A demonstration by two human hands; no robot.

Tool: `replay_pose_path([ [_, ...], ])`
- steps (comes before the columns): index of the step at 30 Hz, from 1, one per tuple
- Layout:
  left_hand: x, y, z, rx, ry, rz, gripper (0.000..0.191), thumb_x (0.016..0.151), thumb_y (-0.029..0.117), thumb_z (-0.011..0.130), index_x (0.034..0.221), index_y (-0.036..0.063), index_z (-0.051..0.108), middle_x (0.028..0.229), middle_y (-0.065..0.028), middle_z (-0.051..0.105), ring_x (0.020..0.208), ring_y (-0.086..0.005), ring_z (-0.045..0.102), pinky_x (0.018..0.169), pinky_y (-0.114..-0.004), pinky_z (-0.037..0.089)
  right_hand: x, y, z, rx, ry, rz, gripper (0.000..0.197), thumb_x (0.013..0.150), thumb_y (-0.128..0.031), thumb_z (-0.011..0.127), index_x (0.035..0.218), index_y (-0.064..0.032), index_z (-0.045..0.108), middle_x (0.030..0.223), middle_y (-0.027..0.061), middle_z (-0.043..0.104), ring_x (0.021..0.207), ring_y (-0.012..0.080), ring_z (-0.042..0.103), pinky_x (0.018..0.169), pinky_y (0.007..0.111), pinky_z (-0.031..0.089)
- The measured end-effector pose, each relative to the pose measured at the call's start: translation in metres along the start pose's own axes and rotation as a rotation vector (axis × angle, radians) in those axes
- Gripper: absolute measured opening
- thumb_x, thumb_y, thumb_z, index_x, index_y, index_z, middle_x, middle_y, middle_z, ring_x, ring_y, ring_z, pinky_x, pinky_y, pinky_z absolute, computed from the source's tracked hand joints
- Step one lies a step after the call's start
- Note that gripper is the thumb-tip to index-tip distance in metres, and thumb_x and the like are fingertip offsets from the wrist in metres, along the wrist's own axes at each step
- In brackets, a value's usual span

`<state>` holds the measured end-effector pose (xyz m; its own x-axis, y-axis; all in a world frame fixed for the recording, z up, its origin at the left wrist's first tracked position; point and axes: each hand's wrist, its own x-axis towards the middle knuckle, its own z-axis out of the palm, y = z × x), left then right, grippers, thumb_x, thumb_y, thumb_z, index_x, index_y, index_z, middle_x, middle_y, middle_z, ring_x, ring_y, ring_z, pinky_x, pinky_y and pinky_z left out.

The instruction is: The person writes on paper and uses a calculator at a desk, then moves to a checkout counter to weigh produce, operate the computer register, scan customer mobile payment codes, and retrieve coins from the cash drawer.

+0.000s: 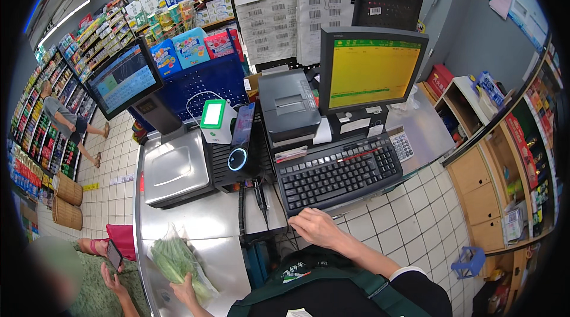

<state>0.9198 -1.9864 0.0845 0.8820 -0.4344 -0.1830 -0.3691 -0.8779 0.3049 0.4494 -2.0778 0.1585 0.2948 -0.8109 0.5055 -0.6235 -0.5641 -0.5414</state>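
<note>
A clear plastic bag of leafy green vegetables (176, 257) lies on the steel checkout counter (222, 268). My left hand (185, 292) grips the bag's lower end, thumb on top. Beside the front left corner of a black keyboard (340, 176) is my right hand (316, 227), its fingers curled. Their undersides are hidden, so I cannot tell whether they hold or touch anything. Left of the keyboard, a handheld scanner (259, 201) with a coiled cable points down. The steel-topped weighing scale (178, 168) stands beyond the bag.
A person holding a phone (114, 255) stands at the counter's left edge, near a pink bag (122, 239). A monitor (374, 74), receipt printer (287, 105), payment device (217, 121) and calculator (401, 145) stand ahead. A blue stool (468, 262) is at right.
</note>
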Motion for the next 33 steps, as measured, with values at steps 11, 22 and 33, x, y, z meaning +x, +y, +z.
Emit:
replay_pose_path([
  [11,-0.211,0.169,0.063,-0.428,-0.069,1.054,0.054,0.074,0.01,0.074,0.123,-0.0027,0.054,0.126,-0.0238,0.053,0.119,-0.0397,0.048,0.105,-0.046,0.033,-0.052,0.081,-0.103,-0.121,0.278,0.353,0.01,0.084,-0.009,0.063,0.093,-0.0032,0.065,0.088,0.0145,0.068,0.081,0.0328,0.065,0.071,0.041,0.052],
  [22,-0.404,0.225,0.114,-0.052,-0.434,1.637,0.056,0.07,0.018,0.079,0.122,0.014,0.061,0.157,-0.0205,0.013,0.144,-0.0421,0.012,0.107,-0.068,0.02,-0.097,0.127,-0.121,-0.219,0.097,0.507,0.049,0.086,-0.015,0.066,0.131,-0.008,0.049,0.071,0.0145,0.064,0.066,0.0361,0.063,0.06,0.045,0.049],
  [33,-0.414,0.223,0.126,0.107,-0.327,1.595,0.058,0.067,0.027,0.082,0.121,0.0156,0.063,0.157,-0.0223,0.007,0.145,-0.0439,0.006,0.106,-0.069,0.022,-0.101,0.133,-0.122,-0.276,0.052,0.378,0.053,0.084,-0.018,0.067,0.132,-0.0037,0.047,0.073,0.0159,0.063,0.066,0.0359,0.062,0.064,0.044,0.049],
])
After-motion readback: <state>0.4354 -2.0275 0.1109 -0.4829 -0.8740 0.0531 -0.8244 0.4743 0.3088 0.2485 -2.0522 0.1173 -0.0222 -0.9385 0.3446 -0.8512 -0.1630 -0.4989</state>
